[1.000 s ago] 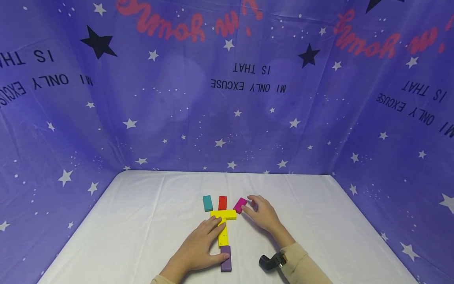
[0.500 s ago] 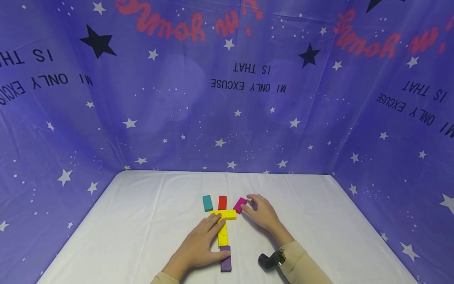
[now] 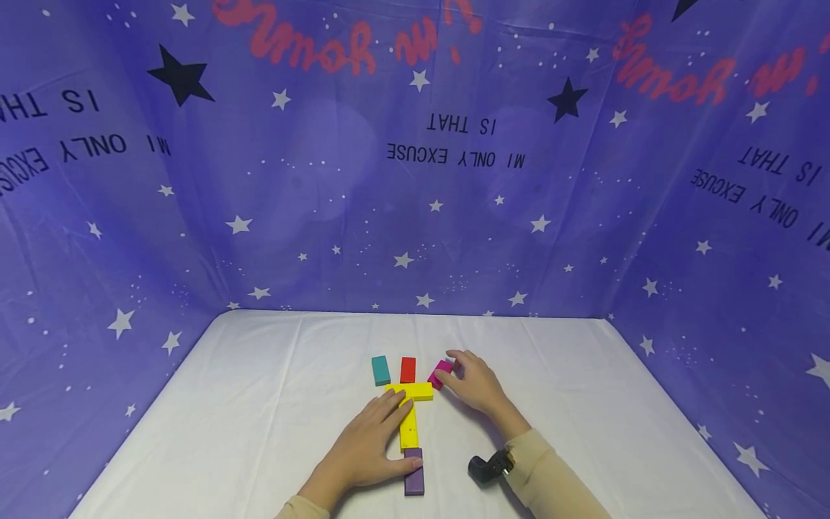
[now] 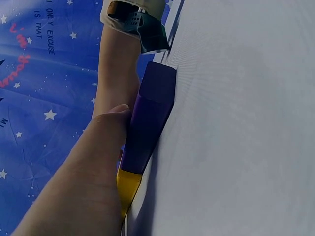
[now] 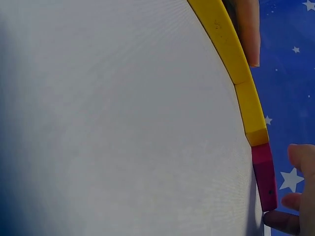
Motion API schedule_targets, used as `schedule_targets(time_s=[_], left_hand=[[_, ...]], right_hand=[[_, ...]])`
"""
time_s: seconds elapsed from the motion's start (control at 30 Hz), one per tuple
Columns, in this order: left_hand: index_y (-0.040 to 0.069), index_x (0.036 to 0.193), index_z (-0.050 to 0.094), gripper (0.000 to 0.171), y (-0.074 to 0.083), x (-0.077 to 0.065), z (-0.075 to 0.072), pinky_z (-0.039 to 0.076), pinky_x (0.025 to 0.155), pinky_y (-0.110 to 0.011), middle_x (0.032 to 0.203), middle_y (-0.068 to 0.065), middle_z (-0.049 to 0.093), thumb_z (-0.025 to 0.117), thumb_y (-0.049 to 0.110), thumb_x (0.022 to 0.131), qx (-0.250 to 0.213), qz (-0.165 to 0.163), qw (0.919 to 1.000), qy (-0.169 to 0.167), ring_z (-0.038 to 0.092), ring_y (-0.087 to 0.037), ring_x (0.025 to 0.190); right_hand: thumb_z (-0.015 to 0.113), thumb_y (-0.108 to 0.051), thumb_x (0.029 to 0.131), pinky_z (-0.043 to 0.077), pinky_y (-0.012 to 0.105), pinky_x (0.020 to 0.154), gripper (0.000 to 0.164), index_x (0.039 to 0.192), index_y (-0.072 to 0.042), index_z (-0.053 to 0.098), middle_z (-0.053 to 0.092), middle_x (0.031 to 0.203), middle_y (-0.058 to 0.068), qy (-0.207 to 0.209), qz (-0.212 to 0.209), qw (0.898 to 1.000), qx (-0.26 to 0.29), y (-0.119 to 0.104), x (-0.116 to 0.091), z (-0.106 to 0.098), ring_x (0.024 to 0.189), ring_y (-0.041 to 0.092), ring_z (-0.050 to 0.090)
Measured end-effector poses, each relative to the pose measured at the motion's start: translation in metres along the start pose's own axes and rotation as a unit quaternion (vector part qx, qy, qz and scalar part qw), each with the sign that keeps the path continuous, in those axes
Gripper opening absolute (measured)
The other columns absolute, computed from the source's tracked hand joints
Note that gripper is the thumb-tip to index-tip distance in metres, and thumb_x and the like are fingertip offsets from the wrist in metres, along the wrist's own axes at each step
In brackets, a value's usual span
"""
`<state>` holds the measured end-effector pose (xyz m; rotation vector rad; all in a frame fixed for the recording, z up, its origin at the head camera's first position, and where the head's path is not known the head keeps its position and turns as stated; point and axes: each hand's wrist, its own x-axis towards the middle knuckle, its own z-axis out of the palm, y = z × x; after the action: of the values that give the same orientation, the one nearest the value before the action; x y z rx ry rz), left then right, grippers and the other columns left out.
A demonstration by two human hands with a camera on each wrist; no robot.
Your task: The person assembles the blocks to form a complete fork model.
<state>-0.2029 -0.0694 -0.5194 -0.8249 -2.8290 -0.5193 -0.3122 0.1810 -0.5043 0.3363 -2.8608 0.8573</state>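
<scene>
Two yellow wooden blocks (image 3: 409, 432) lie in a T shape on the table, with a purple block (image 3: 414, 481) in line below the stem. My left hand (image 3: 366, 443) rests over the stem; its fingertips reach the crosspiece and its thumb (image 4: 118, 120) lies on the purple block. A magenta block (image 3: 439, 374) sits slanted by the crosspiece's right end. Around it hover the loosely bent fingers of my right hand (image 3: 476, 386). In the right wrist view one fingertip (image 5: 275, 220) meets the magenta block's outer end, while the other visible fingertips stand apart from it.
Above the crosspiece stand a red block (image 3: 408, 370) and, farther left, a teal block (image 3: 380, 370). White cloth covers the table (image 3: 279, 375). A purple-blue star-printed curtain (image 3: 363, 216) rises at the back and both sides. My right wrist carries a black camera (image 3: 491, 467).
My right hand has shifted slightly up and left, its thumb now farther over the magenta block. My left hand is nearly still, and the blocks keep their layout.
</scene>
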Motion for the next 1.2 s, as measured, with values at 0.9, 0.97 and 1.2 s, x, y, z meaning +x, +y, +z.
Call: schedule_targets(time_s=[0.9,0.97,1.2], left_hand=[[0.025,0.153,0.039,0.096,-0.0005,-0.0001,0.0011,0.028,0.123,-0.046,0.162,0.004,0.033,0.039,0.087,0.081,-0.003,-0.005,0.9999,-0.009,0.030,-0.020,0.150],[0.025,0.153,0.039,0.096,-0.0006,-0.0002,0.0008,0.028,0.123,-0.046,0.162,0.003,0.033,0.039,0.087,0.081,-0.003,-0.003,1.0000,-0.006,0.030,-0.021,0.150],[0.024,0.153,0.040,0.095,-0.0006,0.0000,-0.0001,0.028,0.123,-0.046,0.162,0.003,0.033,0.041,0.086,0.081,-0.004,0.000,1.0000,-0.002,0.030,-0.021,0.150]], right_hand=[[0.071,-0.039,0.089,0.051,0.037,0.085,0.041,0.124,-0.019,0.069,0.061,0.098,-0.005,-0.006,-0.026,0.999,-0.024,0.0028,0.0070,0.0035,0.093,0.014,0.056],[0.071,-0.038,0.089,0.051,0.037,0.085,0.039,0.123,-0.019,0.069,0.062,0.099,-0.004,-0.006,-0.026,0.999,-0.023,0.0025,0.0076,0.0034,0.093,0.015,0.056],[0.067,-0.033,0.092,0.052,0.042,0.091,0.038,0.127,-0.019,0.067,0.063,0.108,0.000,0.000,-0.008,1.000,-0.028,0.0028,0.0101,0.0045,0.100,0.020,0.059]])
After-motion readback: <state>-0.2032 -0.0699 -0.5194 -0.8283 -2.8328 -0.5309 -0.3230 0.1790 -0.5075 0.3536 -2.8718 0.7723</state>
